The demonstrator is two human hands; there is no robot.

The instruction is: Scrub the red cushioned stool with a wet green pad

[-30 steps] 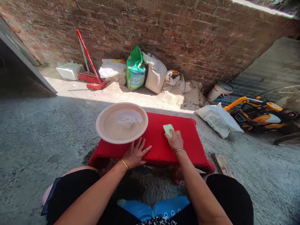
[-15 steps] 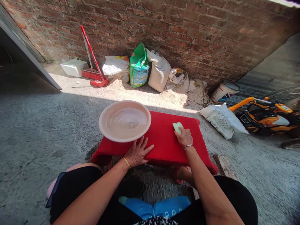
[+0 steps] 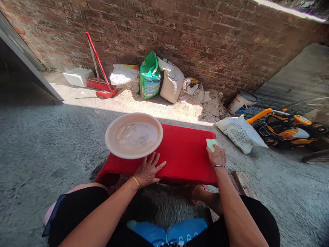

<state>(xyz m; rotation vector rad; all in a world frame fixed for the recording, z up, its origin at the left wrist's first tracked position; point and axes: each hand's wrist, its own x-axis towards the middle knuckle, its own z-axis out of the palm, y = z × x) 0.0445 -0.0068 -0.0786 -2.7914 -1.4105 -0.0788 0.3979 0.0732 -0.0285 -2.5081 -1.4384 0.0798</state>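
A red cloth (image 3: 186,154) lies spread over a low table or bench before me. My left hand (image 3: 149,169) rests flat on its near edge, fingers spread, just below a pale pink basin (image 3: 110,145) of cloudy water. At the cloth's right edge, my right hand (image 3: 217,156) grips a pale green flat rectangular block (image 3: 211,143). Its underside is hidden against the cloth, so I cannot tell whether it has bristles. My fingers cover its near end.
Along the brick wall (image 3: 195,31) stand a red broom and dustpan (image 3: 106,92), a white box (image 3: 78,77), a green bag (image 3: 150,77) and a white sack (image 3: 171,82). Another sack (image 3: 239,132), a bucket (image 3: 243,103) and a ride-on toy (image 3: 288,128) are at right.
My right hand has slid the pale green block to the right across the cloth, up to its edge. My left hand stays flat on the cloth. The view has shifted slightly.
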